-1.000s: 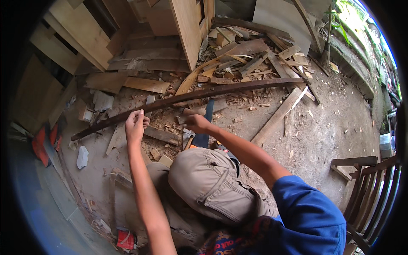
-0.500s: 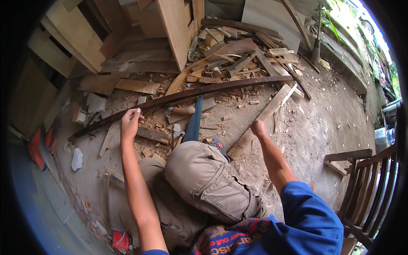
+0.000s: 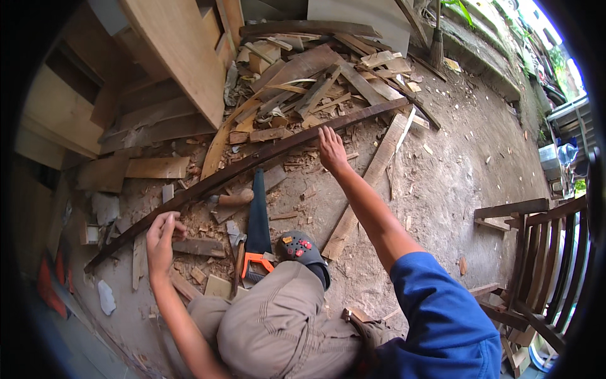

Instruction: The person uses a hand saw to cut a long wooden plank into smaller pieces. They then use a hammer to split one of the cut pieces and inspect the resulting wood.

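A long dark wooden beam [image 3: 252, 158] lies slantwise across the floor, from the lower left up to the scrap pile. My right hand [image 3: 332, 150] reaches to its far half, fingers stretched out and their tips at the beam's near edge. Close to the beam's left part is my left hand [image 3: 161, 243], loosely bent with thumb and fingers apart; nothing shows in it, and whether it touches the wood I cannot tell. Between my arms lies a handsaw [image 3: 257, 218] with a dark blade and orange handle. Beside it rests a tool with a metal head [image 3: 235, 233].
A heap of scrap boards [image 3: 309, 82] lies beyond the beam. A pale plank [image 3: 369, 189] slants right of my clog [image 3: 297, 247]. Wooden cabinet panels [image 3: 173, 57] stand at the far left, a slatted wooden chair [image 3: 549, 252] at the right. Wood chips litter the floor.
My right hand has gone from beside the pale plank up to the dark beam, its fist opening. My left hand's fingers have spread apart. The view has shifted, baring the saw's orange handle.
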Motion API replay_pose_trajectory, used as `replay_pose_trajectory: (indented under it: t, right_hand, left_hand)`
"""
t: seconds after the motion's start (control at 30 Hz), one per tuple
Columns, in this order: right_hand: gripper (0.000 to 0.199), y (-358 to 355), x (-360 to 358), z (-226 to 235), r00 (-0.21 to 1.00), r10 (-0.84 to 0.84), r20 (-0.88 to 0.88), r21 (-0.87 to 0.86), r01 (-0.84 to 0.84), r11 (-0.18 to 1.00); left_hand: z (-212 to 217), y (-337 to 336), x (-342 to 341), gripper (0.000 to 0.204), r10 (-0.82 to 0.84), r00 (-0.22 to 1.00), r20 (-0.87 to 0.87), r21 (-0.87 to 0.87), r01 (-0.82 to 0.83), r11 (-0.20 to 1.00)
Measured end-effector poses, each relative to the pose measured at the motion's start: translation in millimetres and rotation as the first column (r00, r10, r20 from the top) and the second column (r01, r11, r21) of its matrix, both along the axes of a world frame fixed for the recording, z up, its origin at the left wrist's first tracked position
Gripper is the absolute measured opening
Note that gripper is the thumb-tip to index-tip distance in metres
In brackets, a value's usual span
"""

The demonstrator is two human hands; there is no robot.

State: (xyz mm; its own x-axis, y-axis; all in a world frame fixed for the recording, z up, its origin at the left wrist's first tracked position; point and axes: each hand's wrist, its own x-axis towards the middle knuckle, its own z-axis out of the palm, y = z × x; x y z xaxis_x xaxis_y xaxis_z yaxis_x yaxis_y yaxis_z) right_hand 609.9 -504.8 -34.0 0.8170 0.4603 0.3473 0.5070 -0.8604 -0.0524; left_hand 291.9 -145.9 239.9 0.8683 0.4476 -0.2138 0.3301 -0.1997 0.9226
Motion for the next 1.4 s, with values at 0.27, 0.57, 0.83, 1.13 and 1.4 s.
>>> replay_pose_trajectory:
  t: [0.27,0.57,0.83,1.13,1.4]
  right_hand:
    - [0.049,30,63,4,0.984,0.020,-0.174,-0.427,-0.094,0.899]
    - [0.025,22,90,85,0.932,0.325,-0.159,-0.559,-0.356,0.749]
    - [0.039,61,-1,170,0.712,0.700,0.055,-0.459,-0.604,0.651]
    - [0.039,217,-155,111,0.766,0.640,-0.057,-0.220,-0.635,0.741]
    - [0.023,250,-169,146,0.600,0.747,-0.287,-0.046,-0.788,0.614]
  left_hand:
    - [-14,37,-17,0.031,0.083,0.994,-0.071,-0.038,-0.086,0.996]
    - [2,43,-40,0.032,0.134,0.991,-0.017,-0.032,-0.135,0.990]
    - [-16,67,-75,0.029,0.208,0.978,0.002,-0.011,-0.208,0.978]
    - [-19,28,-94,0.029,0.240,0.964,0.112,-0.035,-0.238,0.971]
    - [13,19,-185,0.027,0.239,0.970,0.037,0.099,-0.241,0.965]
